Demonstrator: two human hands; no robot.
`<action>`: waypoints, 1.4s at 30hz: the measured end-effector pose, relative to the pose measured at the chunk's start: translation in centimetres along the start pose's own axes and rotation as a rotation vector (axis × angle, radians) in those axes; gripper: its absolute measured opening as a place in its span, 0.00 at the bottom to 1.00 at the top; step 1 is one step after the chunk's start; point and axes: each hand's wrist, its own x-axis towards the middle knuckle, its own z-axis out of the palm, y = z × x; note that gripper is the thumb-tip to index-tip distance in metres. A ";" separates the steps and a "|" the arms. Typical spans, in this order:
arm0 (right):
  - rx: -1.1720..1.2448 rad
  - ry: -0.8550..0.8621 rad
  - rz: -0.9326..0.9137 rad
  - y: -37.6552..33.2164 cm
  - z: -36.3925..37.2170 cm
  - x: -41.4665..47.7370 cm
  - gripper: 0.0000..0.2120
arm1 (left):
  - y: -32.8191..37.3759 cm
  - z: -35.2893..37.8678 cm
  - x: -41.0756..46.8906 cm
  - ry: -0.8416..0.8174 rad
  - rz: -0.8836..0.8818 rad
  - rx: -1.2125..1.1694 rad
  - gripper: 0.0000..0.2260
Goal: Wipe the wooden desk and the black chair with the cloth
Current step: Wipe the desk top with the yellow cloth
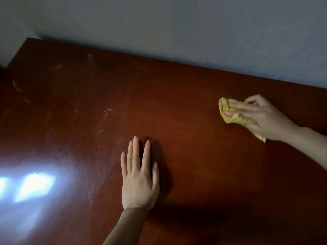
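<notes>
The reddish-brown wooden desk (185,106) fills most of the view. A crumpled yellow cloth (225,110) lies on its right part, and my right hand (261,119) holds it against the wood, fingers stretched over the cloth and thumb curled above it. My left hand (139,177) rests flat on the desk near the middle, fingers straight and spread, holding nothing. The black chair is not in view.
A pale blue-grey wall (177,23) runs along the desk's far edge. Dusty streaks and smears (104,117) mark the left half of the desk. A bright light reflection (30,186) glares at the lower left.
</notes>
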 end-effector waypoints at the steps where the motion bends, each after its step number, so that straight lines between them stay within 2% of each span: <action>1: 0.046 -0.003 0.089 -0.2 -0.1 1.3 0.19 | 0.0 0.0 0.1 0.008 0.009 0.006 0.25; 2: 0.039 0.089 0.129 -0.9 -0.1 5.1 0.18 | 0.0 0.0 0.1 -0.015 0.022 0.010 0.25; 5: 0.000 0.218 0.373 0.0 1.2 7.0 0.15 | 0.0 0.0 0.1 -0.058 0.013 0.026 0.25; 7: -0.031 0.227 0.505 -1.5 1.9 6.0 0.14 | 0.0 -0.1 0.1 -0.067 0.021 0.021 0.25; 9: -0.047 0.224 0.540 -2.9 2.4 6.0 0.14 | -0.1 -0.1 0.2 -0.063 0.020 0.028 0.25; 13: -0.022 0.206 0.515 -6.9 2.4 2.9 0.14 | 0.1 -0.5 0.0 -0.082 0.014 -0.046 0.28; 18: 0.025 0.151 0.460 -12.5 2.6 -2.4 0.25 | -0.7 -1.7 -0.1 -0.174 0.071 -0.244 0.32; 20: 0.044 0.150 0.462 -15.0 2.8 -4.5 0.27 | -1.0 -2.5 -0.5 -0.205 0.097 -0.286 0.32; 24: 0.077 0.192 0.520 -19.7 3.3 -7.1 0.18 | -0.9 -3.7 -3.5 -0.189 0.158 -0.208 0.32; 28: 0.121 0.164 0.538 -23.7 3.5 -8.5 0.18 | -0.7 -4.4 -8.6 -0.198 0.099 -0.194 0.32; 32: 0.110 0.123 0.473 -26.2 3.7 -9.5 0.18 | -0.6 -4.9 -12.7 -0.180 -0.006 -0.208 0.34; 37: 0.167 0.015 0.276 -30.1 4.3 -11.1 0.20 | -1.3 -6.2 -17.2 -0.147 -0.098 -0.127 0.36; 39: 0.197 -0.027 0.180 -31.9 4.3 -11.5 0.16 | -1.9 -6.5 -18.7 -0.131 -0.171 -0.069 0.37; 42: 0.217 -0.129 0.058 -33.6 4.1 -11.8 0.18 | -2.7 -6.5 -20.6 -0.128 -0.337 0.010 0.39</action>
